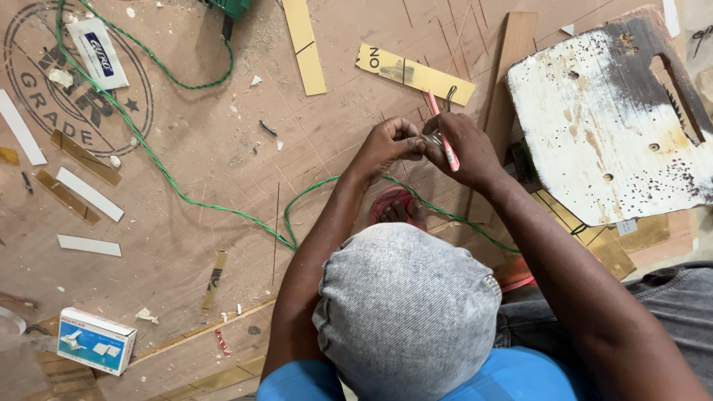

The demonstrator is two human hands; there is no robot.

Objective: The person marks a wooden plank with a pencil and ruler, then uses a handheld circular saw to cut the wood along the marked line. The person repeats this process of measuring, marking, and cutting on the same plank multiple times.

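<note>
1. Head view: the left hand [388, 145] and right hand [462, 148] meet fingertip to fingertip, both pinching a small shiny piece [433, 138], perhaps metal; it is too small to tell.
2. The right hand also grips a pink pencil [443, 132], its long axis pointing away from the body.
3. Below lies a scored plywood sheet [223, 148], crossed by a green cable [171, 186], with a worn white board [601, 111] to the right.

Bright, even daylight, soft faint shadows, sharp focus throughout, with slight wide-angle stretching toward the edges.
</note>
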